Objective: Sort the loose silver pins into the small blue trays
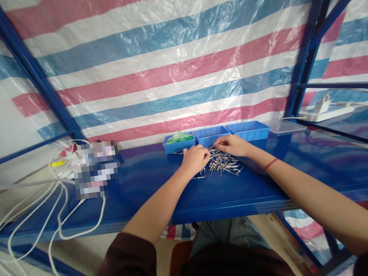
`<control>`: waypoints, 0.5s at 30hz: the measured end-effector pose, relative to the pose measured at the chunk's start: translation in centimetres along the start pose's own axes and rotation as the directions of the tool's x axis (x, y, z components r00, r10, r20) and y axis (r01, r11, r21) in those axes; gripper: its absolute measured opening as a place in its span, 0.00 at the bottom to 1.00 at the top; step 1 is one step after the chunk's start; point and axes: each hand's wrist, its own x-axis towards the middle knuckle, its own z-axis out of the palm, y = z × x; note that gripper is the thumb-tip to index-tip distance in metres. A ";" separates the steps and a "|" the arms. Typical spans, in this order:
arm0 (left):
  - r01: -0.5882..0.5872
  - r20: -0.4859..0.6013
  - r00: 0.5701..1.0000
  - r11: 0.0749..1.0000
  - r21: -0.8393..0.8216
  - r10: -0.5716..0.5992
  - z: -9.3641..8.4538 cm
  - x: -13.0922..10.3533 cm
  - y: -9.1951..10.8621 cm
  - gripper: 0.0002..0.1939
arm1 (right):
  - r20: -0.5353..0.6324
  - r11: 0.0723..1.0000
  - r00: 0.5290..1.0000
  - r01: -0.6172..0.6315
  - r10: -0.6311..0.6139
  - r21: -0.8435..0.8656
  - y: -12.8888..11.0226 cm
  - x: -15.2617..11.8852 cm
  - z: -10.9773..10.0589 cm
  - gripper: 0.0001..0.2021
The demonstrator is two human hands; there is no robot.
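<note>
A loose pile of silver rivets with long thin stems (224, 163) lies on the blue tabletop between and below my hands. My left hand (195, 159) is at the pile's left edge, its fingers curled and closed; what they hold, if anything, is hidden. Opposite it, my right hand (233, 145) is over the far edge of the pile, thumb and fingertips pinched together on what looks like a rivet. A few stray rivets (200, 177) lie under my left wrist, apart from the pile.
Behind my hands stand a blue bin with green packets (179, 146), a middle blue bin (210, 131) and a right blue bin (249, 134). A clear plastic lid (286, 126) lies to their right. White cables (65, 203) hang over the left end; a power strip (328, 112) sits far right.
</note>
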 end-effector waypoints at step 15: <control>-0.034 -0.205 0.970 0.764 -0.644 -0.130 1.0 1.5 -0.8 0.06 | -0.062 0.887 0.998 0.030 -0.001 0.460 -2.2 -0.3 0.5 0.17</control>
